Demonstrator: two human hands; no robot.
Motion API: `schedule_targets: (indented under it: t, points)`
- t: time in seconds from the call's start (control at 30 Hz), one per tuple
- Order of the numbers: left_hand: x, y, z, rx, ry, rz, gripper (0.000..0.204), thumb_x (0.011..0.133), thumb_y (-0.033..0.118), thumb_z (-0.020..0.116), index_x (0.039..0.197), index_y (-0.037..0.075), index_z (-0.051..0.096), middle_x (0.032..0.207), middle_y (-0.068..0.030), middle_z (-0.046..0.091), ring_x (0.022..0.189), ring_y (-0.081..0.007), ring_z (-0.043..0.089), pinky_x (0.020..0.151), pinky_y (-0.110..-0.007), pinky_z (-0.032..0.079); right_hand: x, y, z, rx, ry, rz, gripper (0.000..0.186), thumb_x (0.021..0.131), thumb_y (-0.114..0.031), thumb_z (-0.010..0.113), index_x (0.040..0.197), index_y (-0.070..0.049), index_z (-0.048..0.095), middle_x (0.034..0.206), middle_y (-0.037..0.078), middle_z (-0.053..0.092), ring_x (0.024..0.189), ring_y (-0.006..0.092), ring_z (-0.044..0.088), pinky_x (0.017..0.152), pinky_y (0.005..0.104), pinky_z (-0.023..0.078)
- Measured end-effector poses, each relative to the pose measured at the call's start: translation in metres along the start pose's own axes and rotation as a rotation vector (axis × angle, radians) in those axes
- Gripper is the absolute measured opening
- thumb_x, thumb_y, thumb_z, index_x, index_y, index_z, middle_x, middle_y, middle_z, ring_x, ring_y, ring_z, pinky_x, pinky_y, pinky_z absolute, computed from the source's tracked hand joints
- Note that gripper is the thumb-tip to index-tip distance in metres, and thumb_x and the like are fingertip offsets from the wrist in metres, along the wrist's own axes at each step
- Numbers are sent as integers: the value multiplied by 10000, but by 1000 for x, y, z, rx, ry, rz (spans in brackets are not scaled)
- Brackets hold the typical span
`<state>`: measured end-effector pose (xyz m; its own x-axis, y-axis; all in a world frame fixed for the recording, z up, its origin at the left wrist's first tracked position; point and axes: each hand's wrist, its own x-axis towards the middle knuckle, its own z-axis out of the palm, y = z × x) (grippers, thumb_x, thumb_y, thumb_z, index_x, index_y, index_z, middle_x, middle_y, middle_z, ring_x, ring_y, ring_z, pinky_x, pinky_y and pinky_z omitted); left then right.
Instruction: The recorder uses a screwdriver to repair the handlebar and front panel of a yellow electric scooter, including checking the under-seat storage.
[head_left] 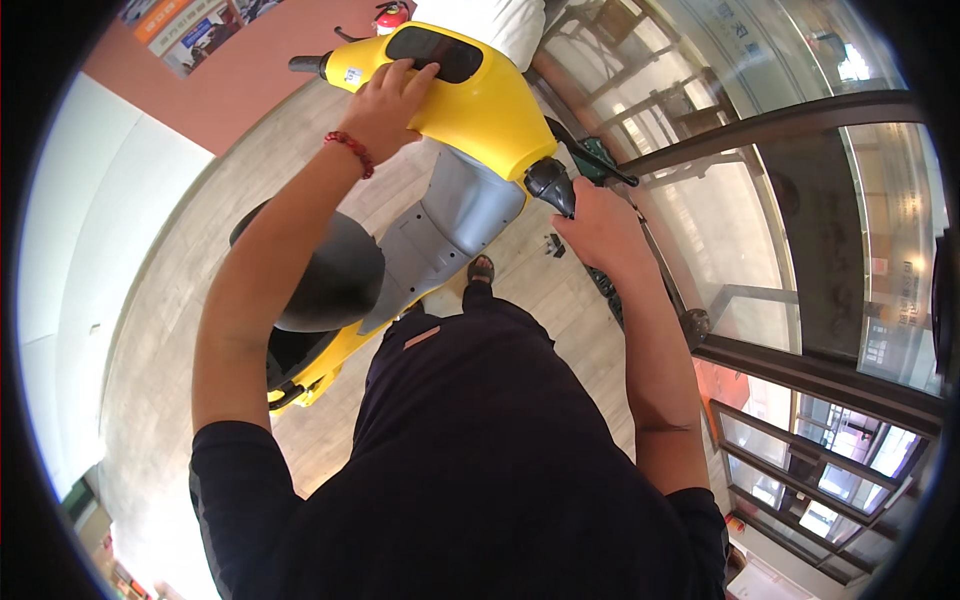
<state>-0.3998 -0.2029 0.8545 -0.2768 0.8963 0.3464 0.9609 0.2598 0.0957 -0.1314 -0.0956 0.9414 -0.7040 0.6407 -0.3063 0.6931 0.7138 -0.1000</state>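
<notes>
A yellow scooter [485, 120] stands in front of me, with a dark display [440, 55] on its handlebar cover. My left hand [385, 110] lies on that cover at the display's lower edge, fingers spread. My right hand [603, 228] is closed on the black right handlebar grip [557, 186], beside a brake lever [605, 168]. The scooter's left grip [306, 63] is free. A black seat [330, 280] and grey floorboard [420, 240] show below, partly hidden by my left arm and body.
A glass-paneled partition [720, 240] runs close along the right. A pink wall [150, 95] and white wall [70, 250] bound the left. A red fire extinguisher [392, 18] and a white item [490, 20] are beyond the handlebar. My sandaled foot [481, 268] rests on the wood-look floor [530, 290].
</notes>
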Motion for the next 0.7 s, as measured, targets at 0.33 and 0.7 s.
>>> schedule_targets:
  t: [0.33, 0.7]
  points:
    - [-2, -15, 3, -78, 34, 113, 655, 635, 238, 777, 1186, 62, 470, 1114, -102, 509, 1093, -273, 490, 886, -376, 461, 4, 1, 3, 34, -47, 39, 345, 787, -268, 634, 973, -10, 500, 852, 197, 621, 836, 376, 599, 727, 452, 465]
    - [-29, 22, 16, -432, 445, -345, 629, 636, 144, 765, 1196, 53, 493, 1168, -155, 512, 1135, -338, 455, 962, -410, 392, 2, -2, 3, 121, -11, 33, 356, 793, -284, 634, 978, -5, 513, 882, 192, 594, 852, 363, 591, 742, 446, 467]
